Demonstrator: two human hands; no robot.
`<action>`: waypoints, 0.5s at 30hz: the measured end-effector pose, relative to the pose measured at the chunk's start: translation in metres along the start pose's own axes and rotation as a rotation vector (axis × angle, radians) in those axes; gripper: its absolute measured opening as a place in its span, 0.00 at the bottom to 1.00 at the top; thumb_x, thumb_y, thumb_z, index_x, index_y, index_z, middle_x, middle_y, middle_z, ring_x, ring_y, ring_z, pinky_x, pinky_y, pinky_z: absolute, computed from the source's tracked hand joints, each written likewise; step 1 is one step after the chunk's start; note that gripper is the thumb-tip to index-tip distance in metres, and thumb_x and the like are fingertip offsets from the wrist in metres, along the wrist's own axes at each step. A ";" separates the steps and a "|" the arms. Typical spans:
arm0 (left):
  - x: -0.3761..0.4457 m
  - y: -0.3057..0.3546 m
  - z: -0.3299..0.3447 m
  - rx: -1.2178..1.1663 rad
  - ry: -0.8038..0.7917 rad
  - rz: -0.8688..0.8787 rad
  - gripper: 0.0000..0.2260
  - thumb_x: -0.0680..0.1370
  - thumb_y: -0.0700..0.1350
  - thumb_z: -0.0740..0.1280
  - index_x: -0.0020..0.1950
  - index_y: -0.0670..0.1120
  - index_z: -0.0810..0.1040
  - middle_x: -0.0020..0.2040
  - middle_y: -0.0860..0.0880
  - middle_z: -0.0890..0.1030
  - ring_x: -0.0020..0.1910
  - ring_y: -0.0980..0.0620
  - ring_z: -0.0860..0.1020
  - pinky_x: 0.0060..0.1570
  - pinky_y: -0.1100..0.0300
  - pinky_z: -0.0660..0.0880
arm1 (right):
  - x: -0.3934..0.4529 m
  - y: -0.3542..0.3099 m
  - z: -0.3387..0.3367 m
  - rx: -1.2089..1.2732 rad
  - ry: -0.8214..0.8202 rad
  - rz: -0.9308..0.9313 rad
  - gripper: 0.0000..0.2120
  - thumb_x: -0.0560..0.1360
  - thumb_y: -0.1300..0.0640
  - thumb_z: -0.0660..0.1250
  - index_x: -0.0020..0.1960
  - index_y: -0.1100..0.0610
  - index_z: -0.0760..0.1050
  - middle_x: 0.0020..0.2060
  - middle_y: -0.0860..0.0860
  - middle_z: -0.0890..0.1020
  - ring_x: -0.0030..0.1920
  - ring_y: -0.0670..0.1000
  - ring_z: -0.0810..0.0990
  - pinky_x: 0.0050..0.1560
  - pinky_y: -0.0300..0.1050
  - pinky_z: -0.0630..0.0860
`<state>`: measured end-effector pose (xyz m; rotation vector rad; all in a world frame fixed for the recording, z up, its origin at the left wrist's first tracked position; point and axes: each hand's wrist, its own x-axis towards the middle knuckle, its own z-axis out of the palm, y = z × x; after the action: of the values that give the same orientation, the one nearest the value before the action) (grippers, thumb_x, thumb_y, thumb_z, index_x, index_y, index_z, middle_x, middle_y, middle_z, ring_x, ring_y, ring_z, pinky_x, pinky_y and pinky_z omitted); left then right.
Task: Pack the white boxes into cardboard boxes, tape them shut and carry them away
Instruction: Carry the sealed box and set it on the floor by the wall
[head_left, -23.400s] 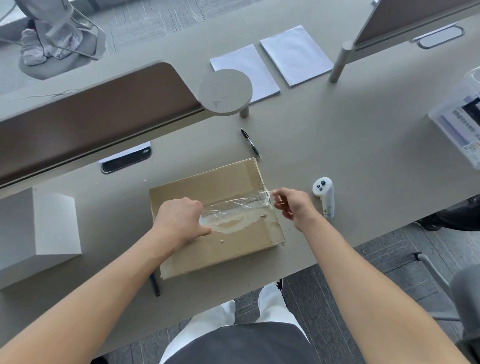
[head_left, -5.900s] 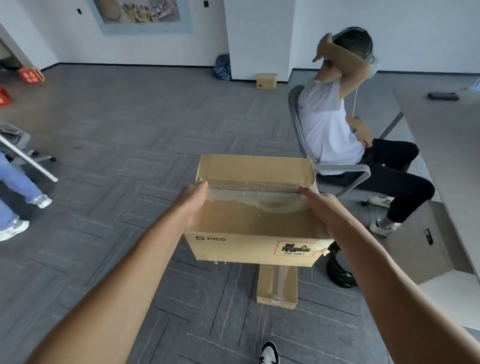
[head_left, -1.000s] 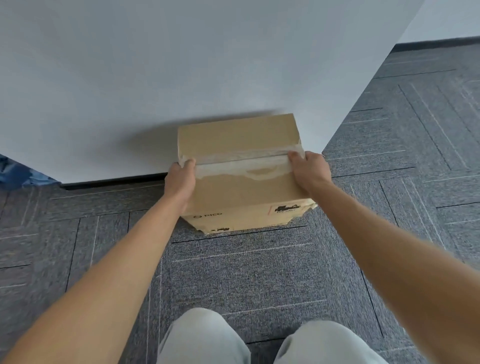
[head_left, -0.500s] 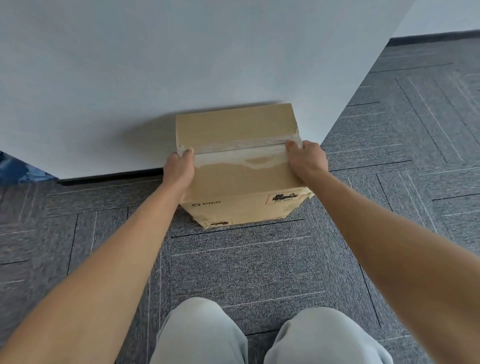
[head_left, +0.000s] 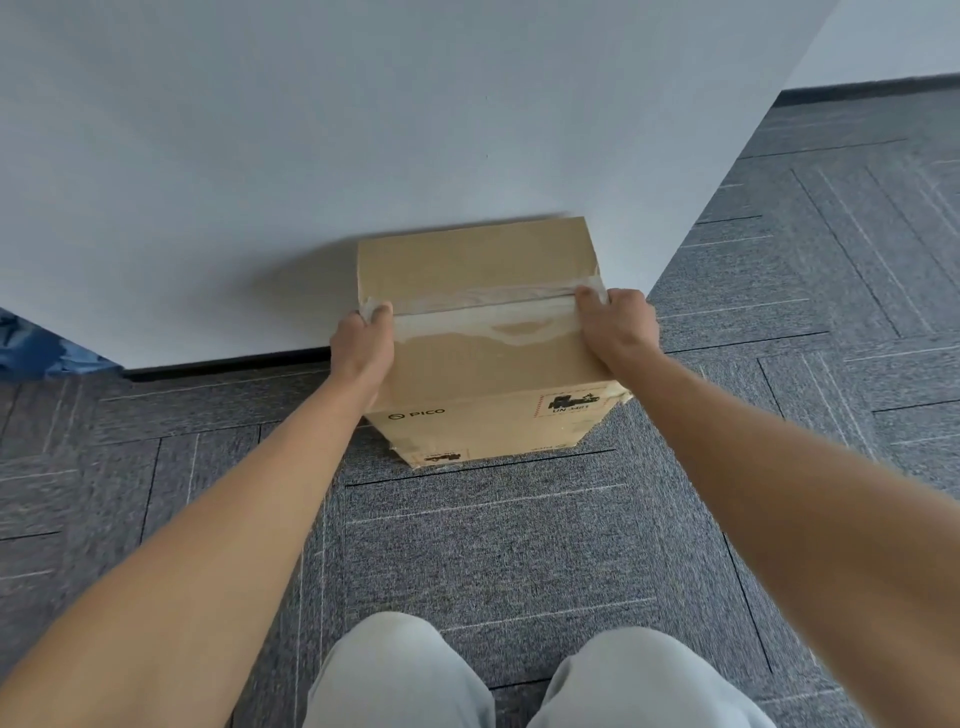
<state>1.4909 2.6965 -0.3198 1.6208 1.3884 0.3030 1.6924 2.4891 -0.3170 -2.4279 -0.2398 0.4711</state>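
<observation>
The left hand (head_left: 362, 345) grips the left side of a brown corrugated cardboard box (head_left: 483, 332), its thumb hooked over the top edge at the tape and its other fingers hidden down the side. The right hand (head_left: 618, 325) grips the right side the same way: the thumb curls onto the top at the end of the tape, and the remaining fingers wrap out of sight around the side wall. Both bare forearms reach forward from the bottom corners of the view.

A strip of clear packing tape (head_left: 483, 309) runs across the closed top flaps from one hand to the other, wrinkled and cloudy in the middle. The box's long axis runs away from the person, toward the white wall (head_left: 363, 130); its far end is at or just beside the wall, near an outer corner of that wall. Whether the bottom touches the grey patterned carpet tiles (head_left: 519, 545) cannot be told.

The near face reads "PICO" beside a small ring logo. A red-bordered label at its right shows a black pictogram and "UN 3481". A smaller label lower down is too small to read.

The person's knees, in pale grey trousers (head_left: 415, 675), show at the bottom edge.
</observation>
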 end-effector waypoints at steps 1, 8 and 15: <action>0.000 0.000 0.000 -0.002 0.002 0.003 0.23 0.81 0.58 0.59 0.66 0.41 0.75 0.58 0.44 0.79 0.52 0.44 0.78 0.47 0.55 0.72 | 0.002 0.001 0.001 0.013 0.008 -0.004 0.23 0.79 0.37 0.60 0.46 0.57 0.76 0.47 0.57 0.82 0.47 0.60 0.81 0.50 0.52 0.79; -0.002 0.002 -0.005 0.075 -0.043 -0.007 0.28 0.81 0.61 0.59 0.70 0.41 0.73 0.63 0.43 0.78 0.59 0.42 0.77 0.52 0.54 0.72 | -0.004 0.005 -0.002 0.098 0.026 0.008 0.24 0.78 0.37 0.63 0.33 0.54 0.69 0.32 0.51 0.77 0.34 0.54 0.75 0.35 0.45 0.68; -0.038 0.028 -0.005 0.378 -0.054 -0.040 0.28 0.83 0.54 0.59 0.77 0.39 0.60 0.71 0.41 0.70 0.56 0.44 0.74 0.52 0.53 0.72 | -0.023 -0.006 -0.012 -0.088 -0.144 0.017 0.27 0.84 0.39 0.49 0.63 0.59 0.73 0.56 0.58 0.80 0.55 0.59 0.78 0.56 0.53 0.74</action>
<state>1.4930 2.6685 -0.2814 1.8862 1.4987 -0.0313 1.6754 2.4807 -0.2980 -2.4860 -0.3072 0.6570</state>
